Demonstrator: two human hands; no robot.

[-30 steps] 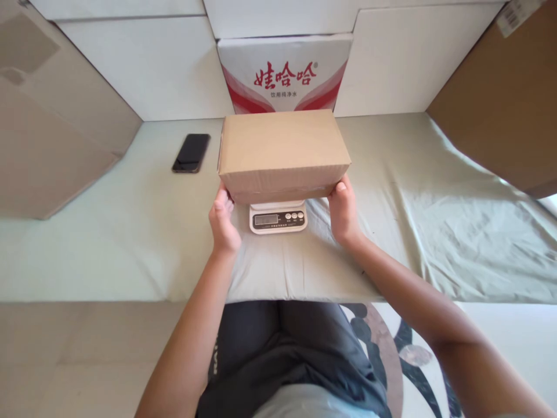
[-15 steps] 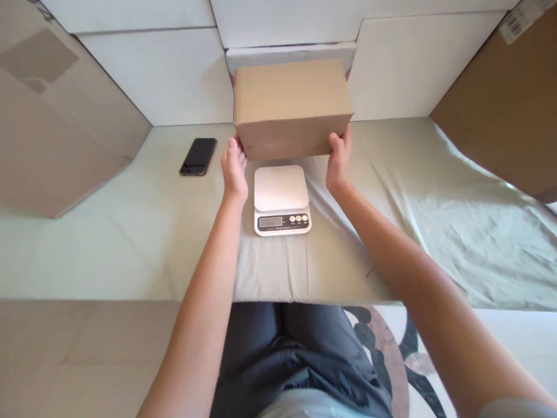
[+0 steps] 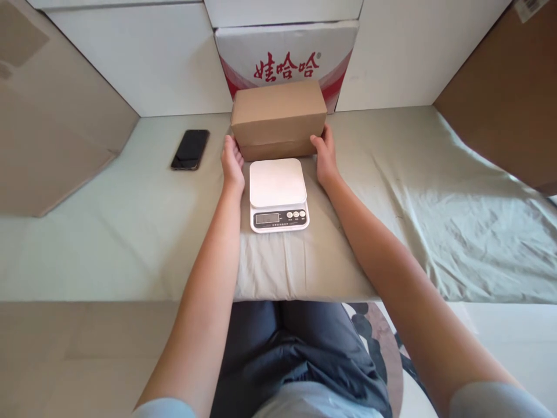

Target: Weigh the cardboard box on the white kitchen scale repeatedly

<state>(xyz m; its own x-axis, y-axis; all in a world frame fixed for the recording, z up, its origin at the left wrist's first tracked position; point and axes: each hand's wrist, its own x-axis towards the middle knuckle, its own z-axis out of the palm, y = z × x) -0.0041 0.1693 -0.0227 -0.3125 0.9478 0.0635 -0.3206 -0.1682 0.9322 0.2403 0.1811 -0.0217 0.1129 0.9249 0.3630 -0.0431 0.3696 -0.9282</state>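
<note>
box (image 3: 278,119) came off the scale (image 3: 278,194), now behind it on the sheet (image 3: 413,191) | left hand (image 3: 232,162) and right hand (image 3: 325,155) pressed its ends, fingers loosely curled | scale bare

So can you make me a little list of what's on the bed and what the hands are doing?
left hand: pressed on the left end of the cardboard box
right hand: pressed on the box's right end
box place: behind the kitchen scale, down on the green sheet
scale: white, nothing on its plate
phone: black, lying flat to the left
behind: white carton with red writing
</note>
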